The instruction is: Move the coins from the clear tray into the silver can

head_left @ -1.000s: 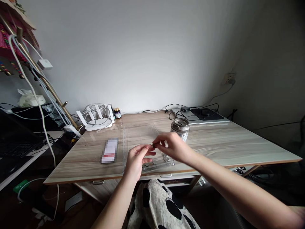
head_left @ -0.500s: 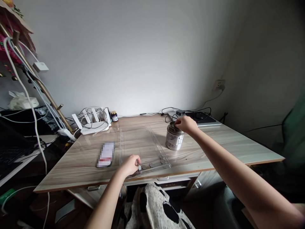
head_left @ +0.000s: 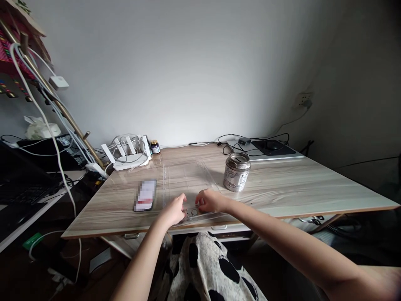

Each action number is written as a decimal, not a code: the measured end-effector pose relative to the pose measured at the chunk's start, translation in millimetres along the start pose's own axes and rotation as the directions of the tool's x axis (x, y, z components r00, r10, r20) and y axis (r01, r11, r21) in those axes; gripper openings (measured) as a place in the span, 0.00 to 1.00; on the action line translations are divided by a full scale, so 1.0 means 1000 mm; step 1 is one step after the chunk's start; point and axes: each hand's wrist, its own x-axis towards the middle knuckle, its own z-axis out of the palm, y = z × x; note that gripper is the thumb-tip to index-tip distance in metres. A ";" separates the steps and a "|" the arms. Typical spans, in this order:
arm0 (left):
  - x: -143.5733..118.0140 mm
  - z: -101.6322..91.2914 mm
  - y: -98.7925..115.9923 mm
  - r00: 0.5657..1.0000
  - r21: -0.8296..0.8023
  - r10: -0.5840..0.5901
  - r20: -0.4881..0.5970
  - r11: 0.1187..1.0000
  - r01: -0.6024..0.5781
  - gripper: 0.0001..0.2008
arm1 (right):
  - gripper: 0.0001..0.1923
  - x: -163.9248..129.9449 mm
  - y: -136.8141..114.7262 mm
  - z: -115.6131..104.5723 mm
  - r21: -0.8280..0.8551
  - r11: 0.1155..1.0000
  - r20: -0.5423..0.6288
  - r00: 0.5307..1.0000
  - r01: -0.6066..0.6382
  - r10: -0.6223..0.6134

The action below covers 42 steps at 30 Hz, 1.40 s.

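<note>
two hands: both at the near end of the clear flat plastic tray [head_left: 188, 184]
left hand [head_left: 174, 212]: curled, grip unclear
right hand [head_left: 210, 201]: fingers bent over small round coins [head_left: 191, 212]; hold unclear
silver metal tin [head_left: 237, 172]: upright on the pale wood tabletop [head_left: 282, 184]

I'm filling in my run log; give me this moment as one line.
left hand: at clear tray, by coins | right hand: over coins, grip unclear | tin can: upright, untouched | phone: flat on desk
</note>
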 end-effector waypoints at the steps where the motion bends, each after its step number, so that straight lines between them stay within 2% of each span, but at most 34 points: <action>1: 0.000 -0.001 0.000 1.000 0.000 -0.002 0.017 1.000 0.002 0.19 | 0.12 0.004 0.001 0.001 0.048 0.999 0.030 0.999 -0.015 0.013; 6: -0.001 -0.004 0.000 0.999 0.005 0.011 0.050 1.000 -0.012 0.21 | 0.13 0.012 0.000 0.004 0.202 0.978 0.136 0.990 -0.054 0.027; 11: 0.001 -0.002 -0.002 0.999 -0.027 0.044 0.027 0.999 -0.043 0.16 | 0.11 0.014 -0.001 0.010 0.222 0.972 0.140 0.989 -0.075 0.044; 16: 0.008 0.007 -0.013 0.995 -0.161 0.074 -0.060 0.983 -0.083 0.16 | 0.10 0.013 -0.004 0.009 0.198 0.976 0.155 0.986 -0.094 0.063; 19: 0.012 0.009 -0.016 0.996 -0.290 0.040 -0.085 0.955 -0.063 0.15 | 0.08 0.013 -0.004 0.011 0.211 0.973 0.156 0.986 -0.091 0.058; 22: 0.014 0.006 -0.014 0.999 -0.464 -0.034 -0.031 0.886 0.015 0.09 | 0.07 0.009 -0.003 0.006 0.196 0.978 0.050 0.997 -0.067 0.058; 24: 0.014 0.003 -0.014 0.998 -0.557 -0.056 0.029 0.828 0.062 0.08 | 0.06 0.002 -0.002 -0.009 0.148 0.988 -0.115 0.991 -0.045 0.063; 26: 0.013 0.000 -0.015 0.997 -0.609 -0.037 0.066 0.790 0.070 0.10 | 0.06 -0.009 0.003 -0.035 0.092 0.994 -0.323 0.942 -0.062 0.089; 27: 0.013 -0.001 -0.016 0.997 -0.620 -0.019 0.072 0.782 0.060 0.11 | 0.07 -0.015 0.008 -0.052 0.067 0.993 -0.430 0.895 -0.098 0.117; 28: 0.013 -0.002 -0.018 0.997 -0.623 -0.002 0.072 0.781 0.047 0.11 | 0.07 -0.021 0.014 -0.069 0.045 0.986 -0.530 0.833 -0.159 0.159; 30: 0.013 -0.003 -0.019 0.998 -0.615 0.022 0.066 0.788 0.023 0.12 | 0.07 -0.032 0.033 -0.102 0.022 0.941 -0.694 0.673 -0.338 0.258; 31: 0.012 -0.004 -0.019 0.998 -0.607 0.029 0.061 0.794 0.014 0.12 | 0.07 -0.037 0.044 -0.115 0.012 0.904 -0.731 0.613 -0.427 0.299; 32: 0.012 -0.004 -0.019 0.998 -0.600 0.032 0.055 0.800 0.007 0.13 | 0.06 -0.040 0.054 -0.126 0.003 0.865 -0.742 0.579 -0.502 0.339; 33: 0.011 -0.005 -0.018 0.998 -0.593 0.034 0.053 0.805 0.004 0.12 | 0.05 -0.042 0.064 -0.133 -0.007 0.830 -0.730 0.570 -0.557 0.376; 37: 0.009 -0.007 -0.014 0.997 -0.607 0.036 0.061 0.795 0.008 0.13 | 0.02 -0.044 0.087 -0.140 -0.032 0.792 -0.625 0.630 -0.610 0.461; 42: 0.009 -0.010 -0.014 0.997 -0.662 0.023 0.068 0.749 0.028 0.10 | 0.04 -0.040 0.082 -0.137 -0.070 0.792 -0.579 0.672 -0.606 0.462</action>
